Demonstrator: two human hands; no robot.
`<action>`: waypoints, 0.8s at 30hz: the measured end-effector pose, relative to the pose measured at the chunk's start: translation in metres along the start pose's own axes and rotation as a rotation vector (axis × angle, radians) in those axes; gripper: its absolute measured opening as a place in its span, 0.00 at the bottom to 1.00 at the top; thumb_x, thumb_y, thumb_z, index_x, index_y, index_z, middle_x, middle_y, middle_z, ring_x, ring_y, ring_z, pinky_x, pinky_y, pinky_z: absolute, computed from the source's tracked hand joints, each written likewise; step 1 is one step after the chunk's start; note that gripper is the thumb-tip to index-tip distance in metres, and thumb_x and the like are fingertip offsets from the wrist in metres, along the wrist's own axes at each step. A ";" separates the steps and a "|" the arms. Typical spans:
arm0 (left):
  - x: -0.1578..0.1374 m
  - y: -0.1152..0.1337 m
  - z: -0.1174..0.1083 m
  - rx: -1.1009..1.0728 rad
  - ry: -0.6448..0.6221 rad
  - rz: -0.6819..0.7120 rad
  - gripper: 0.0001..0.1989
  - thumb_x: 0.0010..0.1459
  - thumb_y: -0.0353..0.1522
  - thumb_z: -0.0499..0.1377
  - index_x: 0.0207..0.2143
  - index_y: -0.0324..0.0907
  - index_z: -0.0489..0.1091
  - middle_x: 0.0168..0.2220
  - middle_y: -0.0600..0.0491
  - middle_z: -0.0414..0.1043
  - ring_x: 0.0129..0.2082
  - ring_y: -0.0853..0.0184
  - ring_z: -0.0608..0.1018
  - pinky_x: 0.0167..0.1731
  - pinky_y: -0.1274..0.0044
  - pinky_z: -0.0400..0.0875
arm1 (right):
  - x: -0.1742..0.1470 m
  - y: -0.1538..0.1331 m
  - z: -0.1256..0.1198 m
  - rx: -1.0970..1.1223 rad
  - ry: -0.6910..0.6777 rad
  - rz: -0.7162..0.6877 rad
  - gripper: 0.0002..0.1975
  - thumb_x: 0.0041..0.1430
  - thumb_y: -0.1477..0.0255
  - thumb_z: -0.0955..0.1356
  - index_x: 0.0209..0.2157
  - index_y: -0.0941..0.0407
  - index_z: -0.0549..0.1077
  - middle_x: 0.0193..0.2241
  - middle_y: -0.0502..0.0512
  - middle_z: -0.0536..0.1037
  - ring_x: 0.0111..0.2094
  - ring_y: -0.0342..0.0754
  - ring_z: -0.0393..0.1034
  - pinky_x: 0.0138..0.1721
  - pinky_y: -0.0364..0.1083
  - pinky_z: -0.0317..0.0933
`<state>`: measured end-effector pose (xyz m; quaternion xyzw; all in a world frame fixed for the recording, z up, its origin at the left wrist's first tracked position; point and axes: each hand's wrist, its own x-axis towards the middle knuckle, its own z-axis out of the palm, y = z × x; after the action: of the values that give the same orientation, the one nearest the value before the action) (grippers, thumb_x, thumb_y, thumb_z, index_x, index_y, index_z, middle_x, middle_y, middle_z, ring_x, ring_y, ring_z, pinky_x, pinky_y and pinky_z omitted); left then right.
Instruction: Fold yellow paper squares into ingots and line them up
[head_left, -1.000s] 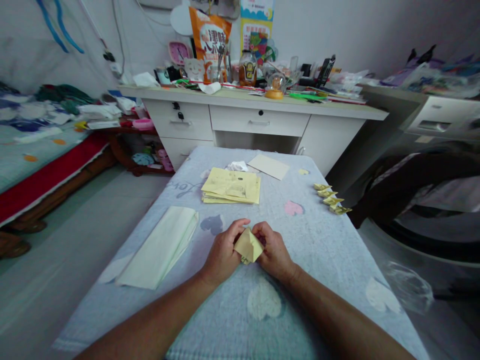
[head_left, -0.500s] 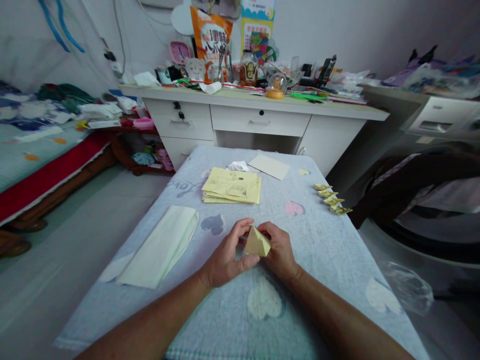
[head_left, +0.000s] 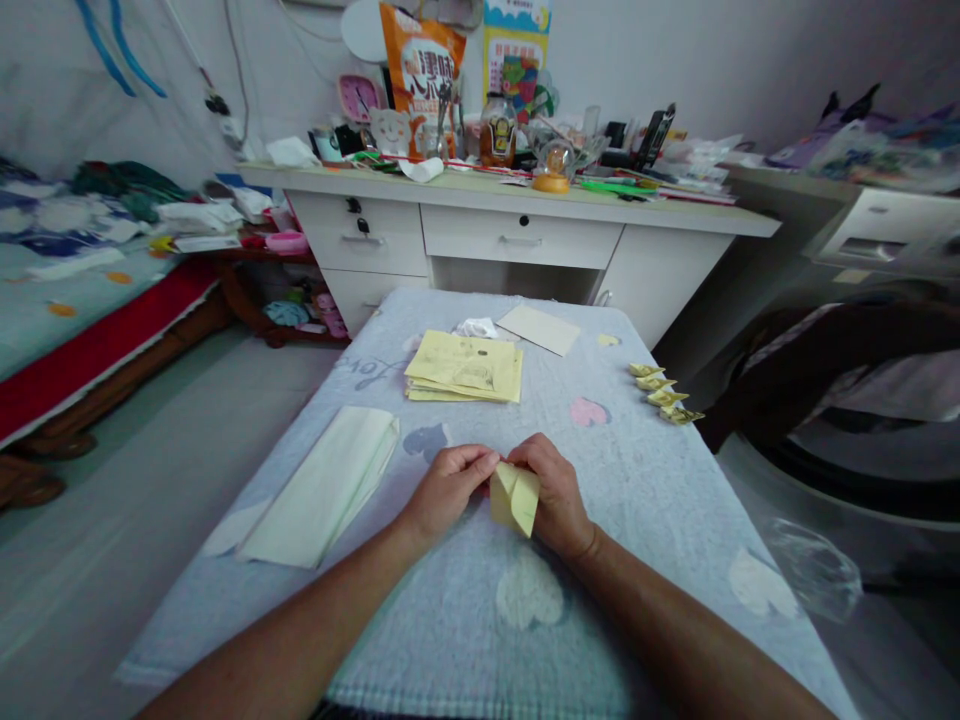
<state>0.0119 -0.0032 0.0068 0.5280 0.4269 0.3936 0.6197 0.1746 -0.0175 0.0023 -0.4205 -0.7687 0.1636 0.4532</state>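
Observation:
Between my hands is a small folded piece of yellow paper (head_left: 514, 500), its pointed end hanging down toward me. My left hand (head_left: 450, 490) pinches the paper's upper left edge between thumb and forefinger. On the other side, my right hand (head_left: 553, 497) grips its upper right edge, with the lower fingers curled and partly hidden behind it. Beyond the hands lies a stack of yellow paper sheets (head_left: 465, 366), the top one bearing dark markings. At the table's right edge stand several small folded yellow paper shapes (head_left: 664, 396) in a row.
A folded pale cloth or sheet (head_left: 326, 488) lies on the left of the cloth-covered table (head_left: 630, 600). A pale card (head_left: 538, 330) and crumpled white tissue (head_left: 477, 328) rest at the far end. Behind is a cluttered white desk (head_left: 517, 235); a washing machine (head_left: 885, 250) stands right.
The folded paper has been turned over, so its point now faces down toward me rather than up. My left hand has gone from spread around it to pinching its top edge.

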 end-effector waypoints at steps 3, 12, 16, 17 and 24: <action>-0.001 0.003 0.002 0.009 0.013 0.005 0.16 0.56 0.41 0.58 0.26 0.36 0.70 0.22 0.56 0.64 0.24 0.72 0.64 0.26 0.79 0.58 | 0.001 -0.001 0.000 0.042 -0.007 0.007 0.07 0.52 0.75 0.69 0.34 0.55 0.68 0.28 0.50 0.68 0.30 0.45 0.63 0.29 0.42 0.56; 0.002 0.001 -0.003 -0.007 0.073 -0.009 0.16 0.55 0.42 0.59 0.26 0.37 0.69 0.22 0.56 0.65 0.23 0.72 0.66 0.25 0.80 0.59 | 0.000 -0.001 -0.008 0.382 -0.057 0.226 0.08 0.58 0.71 0.61 0.37 0.56 0.68 0.28 0.50 0.68 0.28 0.44 0.63 0.30 0.43 0.58; 0.003 0.007 -0.006 0.016 0.106 -0.004 0.16 0.55 0.42 0.60 0.26 0.37 0.69 0.22 0.56 0.66 0.23 0.72 0.67 0.25 0.80 0.60 | 0.001 0.005 -0.013 0.584 -0.087 0.395 0.15 0.62 0.63 0.58 0.37 0.57 0.69 0.25 0.49 0.67 0.24 0.43 0.61 0.24 0.41 0.56; 0.003 0.007 -0.007 0.031 0.114 0.003 0.15 0.54 0.42 0.60 0.26 0.37 0.69 0.22 0.57 0.66 0.23 0.72 0.67 0.25 0.80 0.60 | 0.001 0.005 -0.013 0.577 -0.109 0.415 0.16 0.63 0.61 0.58 0.35 0.57 0.69 0.24 0.49 0.66 0.23 0.42 0.60 0.24 0.41 0.55; 0.004 0.007 -0.010 0.007 0.124 0.010 0.14 0.52 0.41 0.63 0.25 0.37 0.69 0.20 0.58 0.66 0.21 0.73 0.66 0.24 0.80 0.60 | 0.005 0.007 -0.008 0.613 -0.300 0.540 0.16 0.56 0.59 0.67 0.27 0.58 0.67 0.20 0.46 0.65 0.21 0.39 0.56 0.23 0.39 0.50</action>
<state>0.0038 0.0042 0.0125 0.5067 0.4632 0.4272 0.5884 0.1835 -0.0104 0.0043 -0.4242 -0.6043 0.5564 0.3812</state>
